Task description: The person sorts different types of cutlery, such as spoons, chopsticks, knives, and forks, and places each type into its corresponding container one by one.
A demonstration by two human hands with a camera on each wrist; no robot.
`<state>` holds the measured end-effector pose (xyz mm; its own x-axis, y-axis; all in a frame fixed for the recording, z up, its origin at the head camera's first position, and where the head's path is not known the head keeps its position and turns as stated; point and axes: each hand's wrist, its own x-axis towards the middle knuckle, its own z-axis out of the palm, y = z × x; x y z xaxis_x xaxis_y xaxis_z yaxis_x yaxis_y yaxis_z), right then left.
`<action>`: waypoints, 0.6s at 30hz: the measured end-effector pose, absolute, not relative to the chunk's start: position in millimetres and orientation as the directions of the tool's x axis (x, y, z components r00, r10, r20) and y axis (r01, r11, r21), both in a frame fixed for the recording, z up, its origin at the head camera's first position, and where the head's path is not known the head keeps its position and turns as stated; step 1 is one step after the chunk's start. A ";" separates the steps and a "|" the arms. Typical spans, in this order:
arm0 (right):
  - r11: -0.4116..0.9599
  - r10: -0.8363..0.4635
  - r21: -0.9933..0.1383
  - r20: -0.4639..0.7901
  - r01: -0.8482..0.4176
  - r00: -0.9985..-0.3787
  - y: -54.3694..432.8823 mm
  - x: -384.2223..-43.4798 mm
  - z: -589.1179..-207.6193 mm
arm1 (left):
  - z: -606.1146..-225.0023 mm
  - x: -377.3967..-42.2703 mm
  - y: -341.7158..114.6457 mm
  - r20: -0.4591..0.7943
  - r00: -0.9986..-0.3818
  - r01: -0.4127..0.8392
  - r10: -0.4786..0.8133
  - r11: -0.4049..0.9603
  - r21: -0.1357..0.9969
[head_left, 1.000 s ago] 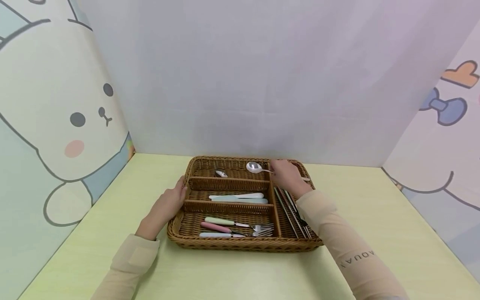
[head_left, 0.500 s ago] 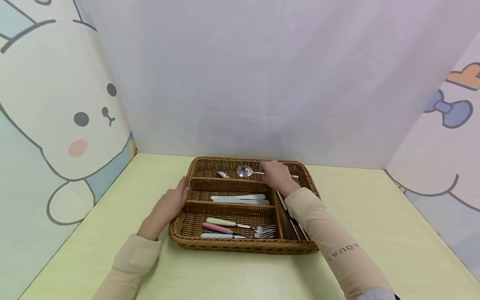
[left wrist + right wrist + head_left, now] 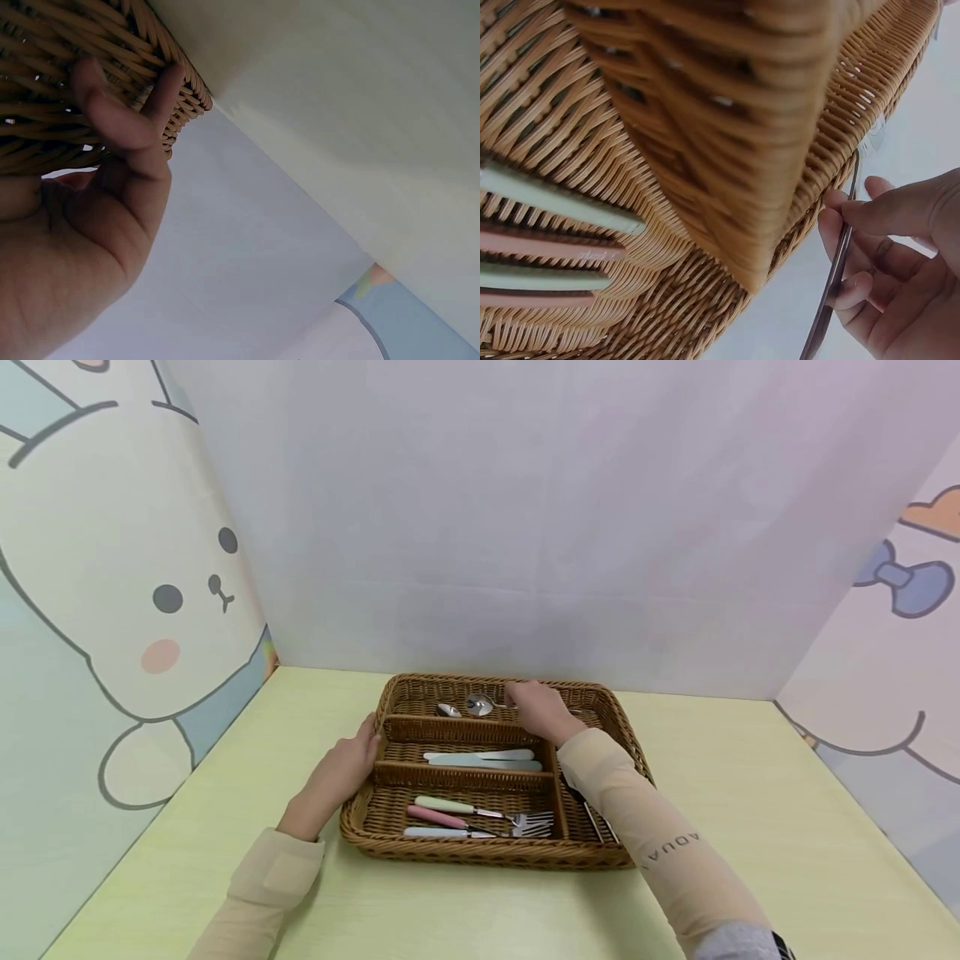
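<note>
My right hand (image 3: 538, 706) pinches a metal spoon (image 3: 480, 704) by its handle over the back compartment of a wicker cutlery basket (image 3: 487, 857). The bowl of this spoon points left, close to another spoon (image 3: 448, 710) lying there. In the right wrist view, thumb and fingertips close on the spoon's thin handle (image 3: 826, 296) beside a wicker wall. At the basket's left side, my left hand (image 3: 341, 768) holds the rim; its bent fingers (image 3: 124, 127) lie against the woven wall in the left wrist view.
Two table knives (image 3: 483, 761) lie in the middle compartment. Several forks (image 3: 532, 825) with coloured handles fill the front one. Long thin utensils (image 3: 594, 821) lie in the right compartment, partly behind my right sleeve. A pale wall (image 3: 525, 527) rises behind the table (image 3: 712, 760).
My right hand has carried the spoon leftward and lower, from above the right-hand divider into the back compartment, near the other spoon. My left hand stays on the basket rim.
</note>
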<state>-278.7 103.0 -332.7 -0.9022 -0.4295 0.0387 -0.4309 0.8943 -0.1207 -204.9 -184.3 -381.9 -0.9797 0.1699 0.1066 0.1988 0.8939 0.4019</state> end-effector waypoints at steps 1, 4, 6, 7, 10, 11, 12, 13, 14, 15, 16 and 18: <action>0.892 -0.434 -0.127 0.031 -0.434 -0.901 102.0 -279.2 -333.0 | -381.6 -204.6 -184.0 0.107 -0.979 0.200 0.171 0.893 0.404; 0.883 -0.448 -0.151 0.007 -0.444 -0.894 99.2 -279.5 -333.4 | -381.3 -204.2 -183.5 0.109 -0.979 0.203 0.174 0.891 0.406; 0.880 -0.452 -0.168 -0.016 -0.443 -0.892 97.4 -278.7 -333.2 | -381.3 -203.8 -183.4 0.108 -0.978 0.205 0.176 0.889 0.410; 0.880 -0.453 -0.173 -0.024 -0.442 -0.891 96.7 -277.9 -332.9 | -381.3 -203.7 -183.4 0.108 -0.979 0.205 0.176 0.888 0.411; 0.880 -0.453 -0.182 -0.040 -0.439 -0.891 95.3 -276.5 -332.8 | -381.1 -203.3 -183.6 0.103 -0.980 0.200 0.172 0.887 0.416; 0.879 -0.454 -0.186 -0.045 -0.439 -0.890 95.0 -276.2 -332.9 | -380.9 -203.2 -183.7 0.103 -0.980 0.198 0.170 0.886 0.418; 0.877 -0.456 -0.199 -0.053 -0.438 -0.888 95.0 -276.2 -332.9 | -380.7 -203.2 -183.8 0.102 -0.980 0.196 0.169 0.886 0.420; 0.873 -0.463 -0.208 -0.068 -0.441 -0.884 94.8 -276.6 -333.1 | -380.7 -203.1 -183.9 0.102 -0.981 0.195 0.167 0.886 0.421; 0.869 -0.470 -0.213 -0.073 -0.446 -0.880 94.7 -277.0 -333.5 | -380.7 -202.9 -183.9 0.102 -0.981 0.194 0.166 0.885 0.423; 0.864 -0.477 -0.229 -0.082 -0.449 -0.875 94.7 -277.7 -334.2 | -380.6 -202.8 -183.9 0.103 -0.981 0.194 0.166 0.885 0.424; 0.858 -0.486 -0.245 -0.097 -0.452 -0.869 94.8 -278.3 -334.7 | -380.5 -202.7 -183.9 0.104 -0.980 0.196 0.167 0.884 0.424; 0.847 -0.503 -0.275 -0.132 -0.456 -0.854 94.8 -279.2 -335.3 | -380.6 -202.5 -183.9 0.105 -0.980 0.198 0.169 0.885 0.422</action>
